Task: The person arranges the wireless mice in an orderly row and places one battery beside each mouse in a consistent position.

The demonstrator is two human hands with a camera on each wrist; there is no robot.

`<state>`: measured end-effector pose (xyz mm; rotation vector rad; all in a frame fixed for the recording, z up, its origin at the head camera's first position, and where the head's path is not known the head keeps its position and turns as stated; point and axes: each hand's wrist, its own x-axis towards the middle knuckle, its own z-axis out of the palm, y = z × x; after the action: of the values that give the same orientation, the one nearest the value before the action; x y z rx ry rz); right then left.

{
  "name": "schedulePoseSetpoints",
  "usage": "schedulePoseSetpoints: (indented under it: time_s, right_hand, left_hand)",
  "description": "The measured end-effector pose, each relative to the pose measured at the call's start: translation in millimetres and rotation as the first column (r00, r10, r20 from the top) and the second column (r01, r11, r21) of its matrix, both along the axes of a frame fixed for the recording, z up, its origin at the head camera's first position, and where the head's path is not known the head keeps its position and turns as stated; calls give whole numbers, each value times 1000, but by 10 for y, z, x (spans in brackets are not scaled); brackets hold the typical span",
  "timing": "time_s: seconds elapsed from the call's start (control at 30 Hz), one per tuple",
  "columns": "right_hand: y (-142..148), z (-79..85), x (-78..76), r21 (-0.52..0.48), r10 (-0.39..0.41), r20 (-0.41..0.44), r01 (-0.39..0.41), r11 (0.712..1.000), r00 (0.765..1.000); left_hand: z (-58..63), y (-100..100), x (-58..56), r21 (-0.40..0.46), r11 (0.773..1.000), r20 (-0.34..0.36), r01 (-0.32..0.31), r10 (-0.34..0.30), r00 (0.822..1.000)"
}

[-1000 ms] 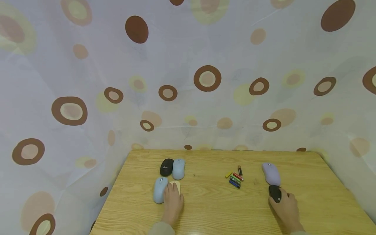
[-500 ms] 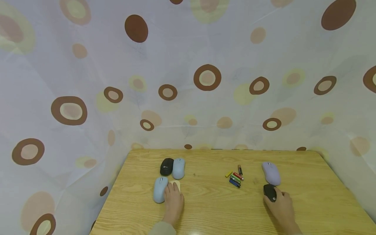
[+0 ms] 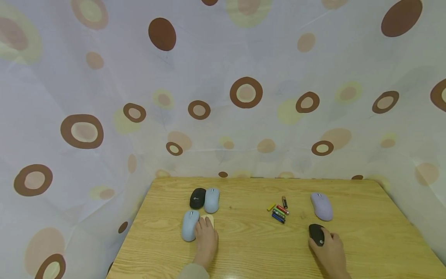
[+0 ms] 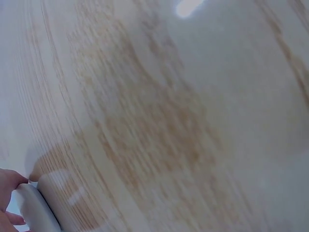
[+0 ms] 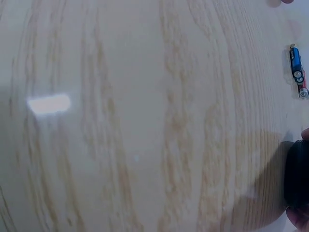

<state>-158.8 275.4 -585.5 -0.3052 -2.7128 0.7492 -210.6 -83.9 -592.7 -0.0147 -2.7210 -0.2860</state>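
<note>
My left hand (image 3: 206,241) holds a cream computer mouse (image 3: 210,219), mostly hidden under its fingers. In the left wrist view the pale side of that mouse (image 4: 37,210) shows between the fingers at the lower left. A light blue mouse (image 3: 190,225) lies right beside this hand. On the right, my right hand (image 3: 329,250) grips a black mouse (image 3: 316,234), thumb on its left side and fingers on its right. Its dark edge (image 5: 297,174) also appears in the right wrist view. Just beyond it lies a purple mouse (image 3: 322,207), with a gap between the two.
Behind the left hand, another black mouse (image 3: 198,198) and another light blue mouse (image 3: 211,200) lie side by side. Several coloured batteries (image 3: 278,213) lie right of the middle of the wooden table (image 3: 251,248). A patterned curtain (image 3: 216,131) hangs behind the table.
My right hand has moved the black mouse left and slightly towards me, away from the purple mouse. The left hand stays on the cream mouse.
</note>
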Motion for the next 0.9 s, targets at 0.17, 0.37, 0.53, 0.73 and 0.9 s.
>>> schedulePoseSetpoints:
  time_s: [0.17,0.37,0.53,0.73,0.9]
  right_hand:
    - [-7,-38,-5,2,-14,-14,14,1000,1000]
    - [2,-60,-17,-13,-29,16,29,1000,999]
    - [14,-60,-20,-25,-21,57,22,999,998]
    - [21,-45,-26,-26,-15,97,18,1000,995]
    - [32,-38,-30,-22,-8,124,11,1000,992]
  left_hand:
    - [-7,-2,-11,25,1000,17,2,-2,1000]
    - [10,2,-1,43,999,25,13,-14,1000]
    - [21,32,15,98,995,33,19,-22,999]
    - [59,55,7,171,985,42,-19,12,999]
    - [151,62,-23,205,978,122,-48,24,992]
